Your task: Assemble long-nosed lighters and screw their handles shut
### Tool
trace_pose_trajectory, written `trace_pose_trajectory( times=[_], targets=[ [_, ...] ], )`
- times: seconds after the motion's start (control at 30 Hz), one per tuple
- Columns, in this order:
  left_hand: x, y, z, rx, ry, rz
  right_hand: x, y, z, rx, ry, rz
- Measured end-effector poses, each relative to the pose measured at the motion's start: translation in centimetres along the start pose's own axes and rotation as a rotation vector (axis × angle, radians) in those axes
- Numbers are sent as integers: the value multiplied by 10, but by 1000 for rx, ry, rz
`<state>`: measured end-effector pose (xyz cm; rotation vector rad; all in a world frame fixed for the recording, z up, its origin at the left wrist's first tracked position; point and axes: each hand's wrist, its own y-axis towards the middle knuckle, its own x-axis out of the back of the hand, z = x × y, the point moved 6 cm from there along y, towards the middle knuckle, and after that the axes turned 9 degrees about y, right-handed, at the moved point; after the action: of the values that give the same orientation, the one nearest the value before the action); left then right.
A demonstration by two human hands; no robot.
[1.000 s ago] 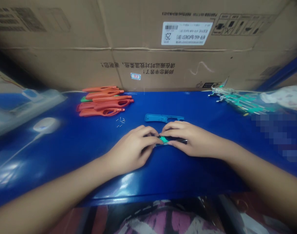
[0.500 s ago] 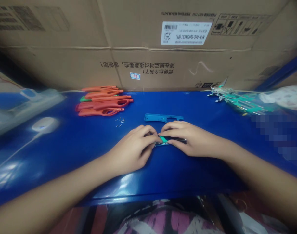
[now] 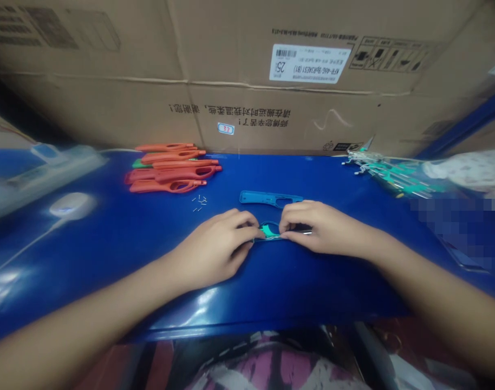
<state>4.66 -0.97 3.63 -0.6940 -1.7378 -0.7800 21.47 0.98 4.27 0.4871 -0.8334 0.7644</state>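
My left hand [image 3: 217, 241] closes over the left end of a blue plastic handle half [image 3: 273, 239], which looks like part of a long gas lighter. A green insert [image 3: 267, 231] with a pale wire lies in it, showing between my hands. My right hand [image 3: 323, 225] pinches the part's right end, thumb and forefinger together; a thin metal rod [image 3: 307, 233] shows beneath those fingers. Just beyond my hands rests a matching blue handle half [image 3: 258, 198], its right end partly hidden by my right hand.
Several orange and red handles [image 3: 174, 172] lie stacked at the back left, with small screws [image 3: 199, 201] in front. Green inserts with metal rods [image 3: 393, 170] are heaped at the back right. A white round device [image 3: 72, 206] with a cable sits left. A cardboard box [image 3: 239, 92] stands behind.
My right fingers have shifted slightly right and drawn together, away from the left fingertips. More of the green insert and the blue handle half now shows between my hands.
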Motion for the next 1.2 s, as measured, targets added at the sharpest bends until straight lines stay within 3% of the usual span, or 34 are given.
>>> trace_pose_trajectory(
  times=[0.33,0.57,0.83,1.03,1.2],
  targets=[
    [-1,3,3,0,-41,-11,1,-10,14,135,-193,-5],
    [-1,2,4,-11,-76,-22,4,-7,-9,-166,95,-117],
    [-1,2,5,-13,-84,-41,-3,-4,-13,-256,136,-136],
    [-2,3,7,-11,-134,-44,2,-5,-8,-194,91,-177],
    [12,2,13,18,-102,-20,8,-6,6,0,-9,-238]
  ],
)
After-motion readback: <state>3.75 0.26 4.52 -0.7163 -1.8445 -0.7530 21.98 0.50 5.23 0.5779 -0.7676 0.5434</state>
